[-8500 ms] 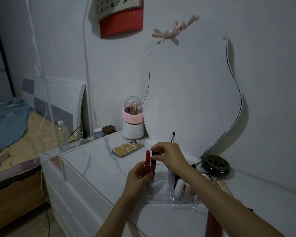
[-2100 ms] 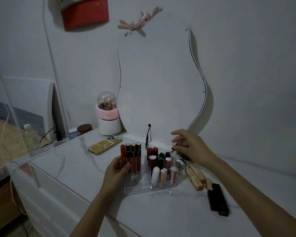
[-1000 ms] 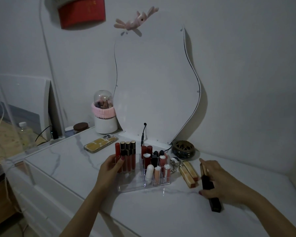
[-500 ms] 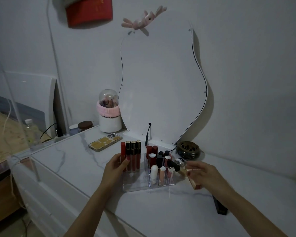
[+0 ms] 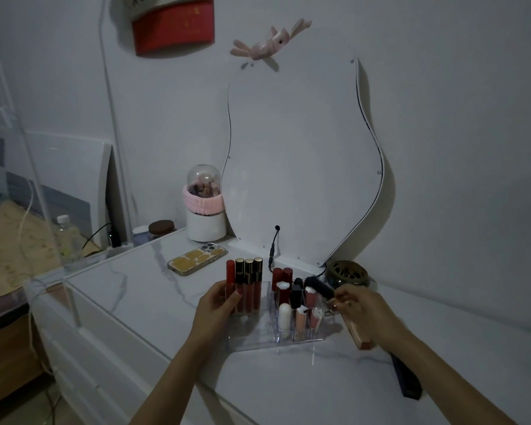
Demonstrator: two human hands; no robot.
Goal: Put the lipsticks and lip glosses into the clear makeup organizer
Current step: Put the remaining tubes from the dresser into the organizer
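Currently my left hand (image 5: pixel 219 302) grips the clear acrylic makeup organizer's (image 5: pixel 267 340) left side on the white marble-pattern tabletop (image 5: pixel 141 289); my right hand (image 5: pixel 360 309) pinches a black cylindrical lipstick tube (image 5: pixel 319 287), tilted above its rear compartments.

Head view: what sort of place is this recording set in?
Most likely a bedroom with a dressing table: a wavy-edged mirror leans on the wall above a white marble-look top, a clear makeup organizer stands on it, and a bed lies at left.
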